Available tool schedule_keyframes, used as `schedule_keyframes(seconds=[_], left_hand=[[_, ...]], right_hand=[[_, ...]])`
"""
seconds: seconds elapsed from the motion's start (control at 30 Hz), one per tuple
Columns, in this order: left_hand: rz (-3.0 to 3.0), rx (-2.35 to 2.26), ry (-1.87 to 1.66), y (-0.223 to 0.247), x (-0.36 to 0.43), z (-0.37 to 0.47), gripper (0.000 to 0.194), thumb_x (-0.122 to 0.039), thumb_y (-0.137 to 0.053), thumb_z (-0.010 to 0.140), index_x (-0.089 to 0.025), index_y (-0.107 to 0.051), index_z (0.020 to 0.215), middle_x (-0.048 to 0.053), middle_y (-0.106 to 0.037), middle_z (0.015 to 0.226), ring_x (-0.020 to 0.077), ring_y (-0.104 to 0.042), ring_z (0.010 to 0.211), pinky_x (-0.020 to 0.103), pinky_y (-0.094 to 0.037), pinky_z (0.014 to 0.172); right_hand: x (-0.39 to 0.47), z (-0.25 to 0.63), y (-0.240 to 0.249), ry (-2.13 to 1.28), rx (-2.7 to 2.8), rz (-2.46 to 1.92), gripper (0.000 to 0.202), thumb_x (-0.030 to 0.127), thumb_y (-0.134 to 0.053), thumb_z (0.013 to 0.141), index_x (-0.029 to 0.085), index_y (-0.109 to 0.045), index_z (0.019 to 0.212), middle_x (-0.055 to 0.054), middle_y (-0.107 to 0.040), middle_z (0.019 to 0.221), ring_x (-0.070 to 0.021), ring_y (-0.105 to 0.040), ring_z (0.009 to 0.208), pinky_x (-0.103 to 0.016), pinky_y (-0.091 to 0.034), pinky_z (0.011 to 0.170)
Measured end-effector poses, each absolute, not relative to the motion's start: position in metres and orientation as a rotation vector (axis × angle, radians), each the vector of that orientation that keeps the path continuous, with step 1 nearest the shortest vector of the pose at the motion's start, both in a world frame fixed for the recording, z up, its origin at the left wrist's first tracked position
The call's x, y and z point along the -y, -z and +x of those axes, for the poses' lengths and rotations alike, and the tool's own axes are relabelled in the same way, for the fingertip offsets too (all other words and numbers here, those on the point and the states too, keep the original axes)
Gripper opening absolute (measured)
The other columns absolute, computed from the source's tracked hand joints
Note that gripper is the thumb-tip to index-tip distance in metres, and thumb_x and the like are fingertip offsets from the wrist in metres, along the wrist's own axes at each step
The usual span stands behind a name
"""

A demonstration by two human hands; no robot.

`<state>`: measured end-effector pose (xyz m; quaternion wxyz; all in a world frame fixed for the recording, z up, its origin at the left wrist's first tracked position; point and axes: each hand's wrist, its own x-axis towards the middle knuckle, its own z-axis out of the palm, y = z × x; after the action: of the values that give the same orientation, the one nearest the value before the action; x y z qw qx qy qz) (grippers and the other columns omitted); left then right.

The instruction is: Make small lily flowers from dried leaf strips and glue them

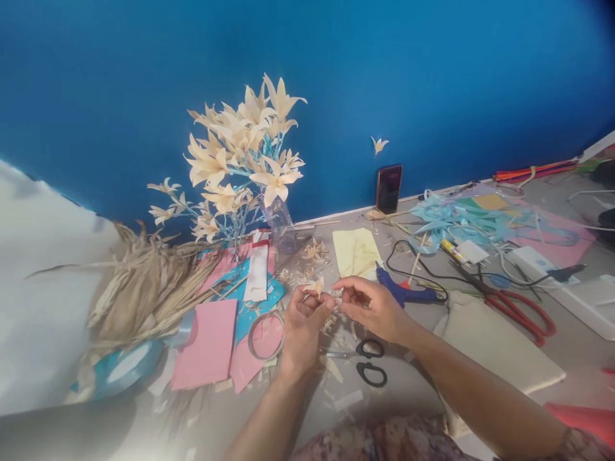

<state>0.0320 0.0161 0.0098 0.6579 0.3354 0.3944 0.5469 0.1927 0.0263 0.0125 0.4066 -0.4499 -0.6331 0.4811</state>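
My left hand [307, 315] is closed, pinching a small cream husk flower [319, 286] between thumb and fingers. Close beside it, the thumb and fingers of my right hand [368, 306] come together in a pinch; whatever they hold is too small to make out. Below the hands lie black-handled scissors [371, 374], their blades pointing left toward my left wrist. A blue glue gun [401, 291] rests just past my right hand. Behind stands a bunch of cream flowers [276, 182] on light blue stems, partly in a clear plastic bottle [280, 224].
Dried husks [144, 288] are heaped at left, near pink foam sheets [206, 342] and a tape roll [250, 342]. Red-handled scissors [521, 314], a white power strip [571, 294], cords and blue ribbons [442, 221] crowd the right. A phone [389, 189] leans against the blue wall.
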Motion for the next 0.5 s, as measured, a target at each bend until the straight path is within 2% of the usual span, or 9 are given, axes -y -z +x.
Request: schedule_keyframes(seconds=[0.23,0.4,0.5], left_hand=[[0.783,-0.955,-1.270,-0.0100,-0.0159,0.0333,0.028,-0.020,-0.077,0.074,-0.019,-0.053,0.089,-0.001,-0.065,0.079,0.0125,-0.063,0.073,0.026,-0.048,0.074],[0.881,-1.094,-1.324,-0.0126,-0.0145,0.0340,0.027,-0.019,-0.076,0.073,-0.020,-0.052,0.086,-0.002,-0.064,0.080,0.0136,-0.064,0.074,0.026,-0.049,0.072],[0.966,-1.142,-1.358,-0.0134,-0.0129,0.0349,0.023,-0.020,-0.074,0.076,-0.020,-0.054,0.088,-0.002,-0.065,0.081,0.0138,-0.065,0.074,0.025,-0.049,0.071]], right_hand=[[-0.0251,0.1914,-0.0144,-1.236,1.629,-1.149,0.031,0.018,-0.059,0.082,0.020,-0.068,0.111,0.004,-0.054,0.068,-0.0105,-0.048,0.060,-0.021,-0.039,0.056],[-0.0260,0.1932,-0.0168,-1.263,1.680,-1.192,0.029,0.025,-0.061,0.085,0.017,-0.069,0.112,0.002,-0.056,0.070,-0.0109,-0.049,0.061,-0.022,-0.039,0.056],[-0.0275,0.1940,-0.0169,-1.214,1.716,-1.226,0.025,0.026,-0.064,0.084,0.017,-0.071,0.105,0.000,-0.059,0.073,-0.0124,-0.051,0.064,-0.023,-0.040,0.058]])
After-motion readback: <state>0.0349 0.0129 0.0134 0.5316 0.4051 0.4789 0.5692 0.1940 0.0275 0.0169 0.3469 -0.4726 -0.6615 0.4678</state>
